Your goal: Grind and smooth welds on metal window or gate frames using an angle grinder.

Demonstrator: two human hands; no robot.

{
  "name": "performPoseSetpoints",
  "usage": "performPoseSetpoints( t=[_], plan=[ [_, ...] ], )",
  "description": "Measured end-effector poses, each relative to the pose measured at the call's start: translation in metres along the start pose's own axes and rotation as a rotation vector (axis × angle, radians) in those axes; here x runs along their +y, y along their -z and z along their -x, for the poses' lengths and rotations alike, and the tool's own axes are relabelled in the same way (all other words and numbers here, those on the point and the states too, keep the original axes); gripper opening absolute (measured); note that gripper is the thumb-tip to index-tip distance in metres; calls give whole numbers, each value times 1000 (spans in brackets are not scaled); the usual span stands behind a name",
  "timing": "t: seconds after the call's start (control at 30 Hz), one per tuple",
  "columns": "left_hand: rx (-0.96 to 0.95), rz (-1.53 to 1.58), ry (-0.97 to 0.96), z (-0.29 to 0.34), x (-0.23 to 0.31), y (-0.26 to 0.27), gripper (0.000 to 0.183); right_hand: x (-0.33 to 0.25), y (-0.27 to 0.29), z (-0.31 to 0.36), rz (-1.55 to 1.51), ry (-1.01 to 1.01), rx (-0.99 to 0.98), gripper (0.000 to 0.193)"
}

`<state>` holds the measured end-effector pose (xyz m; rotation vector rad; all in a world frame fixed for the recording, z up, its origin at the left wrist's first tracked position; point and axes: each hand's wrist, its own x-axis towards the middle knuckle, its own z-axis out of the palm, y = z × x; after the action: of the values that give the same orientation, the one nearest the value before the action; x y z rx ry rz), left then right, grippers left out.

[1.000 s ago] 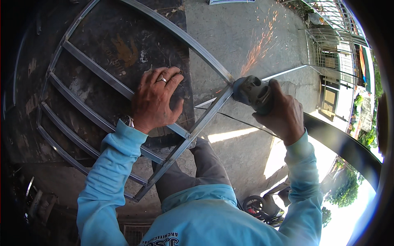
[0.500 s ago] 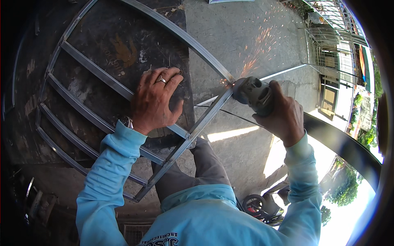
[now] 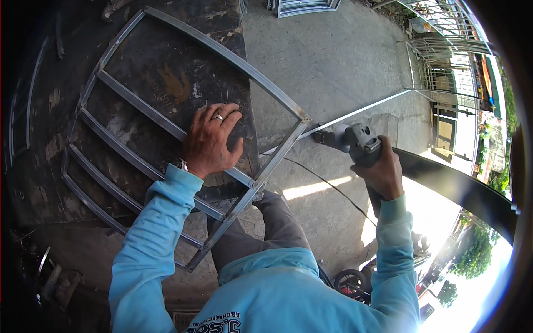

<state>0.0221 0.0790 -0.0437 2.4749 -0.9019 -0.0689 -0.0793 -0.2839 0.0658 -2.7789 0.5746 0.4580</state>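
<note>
My right hand (image 3: 383, 171) is closed round an angle grinder (image 3: 362, 145), held in the air to the right of a metal frame. The frame (image 3: 272, 161) is welded from square steel tubing, with several curved bars across it. Its right corner (image 3: 305, 119) shows a brownish joint, and the grinder's disc stands apart from it. My left hand (image 3: 211, 141) lies with fingers stretched over one of the bars, near the edge of the dark worktable (image 3: 222, 83). A ring and a wristwatch are on it.
A dark cable (image 3: 333, 187) runs below the grinder. A thin pale bar (image 3: 361, 112) extends out past the frame corner. Stacked metal frames (image 3: 306, 8) lie on the concrete floor at the top. A wheeled vehicle (image 3: 352, 284) is at lower right, and metal grilles (image 3: 438, 55) stand at far right.
The grinder has moved right and down, away from the frame's corner, and the orange sparks are gone. The view has shifted slightly. My left hand stays on the frame.
</note>
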Motion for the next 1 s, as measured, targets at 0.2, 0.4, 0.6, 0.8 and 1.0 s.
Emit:
performPoseSetpoints(
  t=[0.2, 0.4, 0.6, 0.8, 1.0],
  plan=[
    [15, -24, -17, 0, 2, 0, 41, 43, -22, 64, -626, -186, -58, 73],
    [1, 45, 24, 13, 52, -8, 40, 81, -89, 98, -1463, -230, -213, 67],
    [-176, -17, 135, 31, 111, -30, 51, 84, -131, 96, -1928, -120, -430, 69],
    [-202, 50, 148, 65, 129, 3, 51, 105, -150, 89, -1949, -50, -497, 82],
    [-331, -6, 127, 102, 144, 32, 54, 111, -150, 67, -1646, 72, -519, 98]
  ],
)
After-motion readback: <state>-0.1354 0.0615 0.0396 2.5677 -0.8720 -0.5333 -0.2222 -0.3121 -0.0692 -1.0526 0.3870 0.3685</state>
